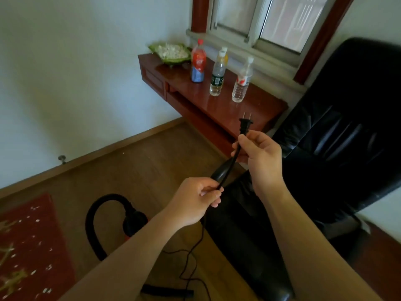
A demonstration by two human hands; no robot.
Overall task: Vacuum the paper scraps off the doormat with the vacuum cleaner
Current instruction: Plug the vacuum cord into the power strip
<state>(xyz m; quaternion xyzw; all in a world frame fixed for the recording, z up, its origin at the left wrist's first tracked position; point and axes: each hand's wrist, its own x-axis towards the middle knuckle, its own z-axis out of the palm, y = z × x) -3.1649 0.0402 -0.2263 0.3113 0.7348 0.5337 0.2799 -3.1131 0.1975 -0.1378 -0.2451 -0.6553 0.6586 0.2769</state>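
A red doormat (pixel 32 246) with gold figures lies on the wood floor at lower left, dotted with several white paper scraps (pixel 36 220). The vacuum cleaner (pixel 134 222) sits on the floor beside it, mostly hidden by my left forearm; its black hose (pixel 93 216) arcs up and left. My right hand (pixel 258 153) pinches the black power cord just below the two-pin plug (pixel 245 123), which points up. My left hand (pixel 195 200) grips the same cord lower down. The thin cord (pixel 195 246) trails to the floor.
A black leather office chair (pixel 336 137) fills the right side, close to my hands. A red-brown wall-mounted desk (pixel 217 98) under the window carries three bottles (pixel 218 72) and a green dish (pixel 171 52). A door stop (pixel 62 158) sticks out of the baseboard.
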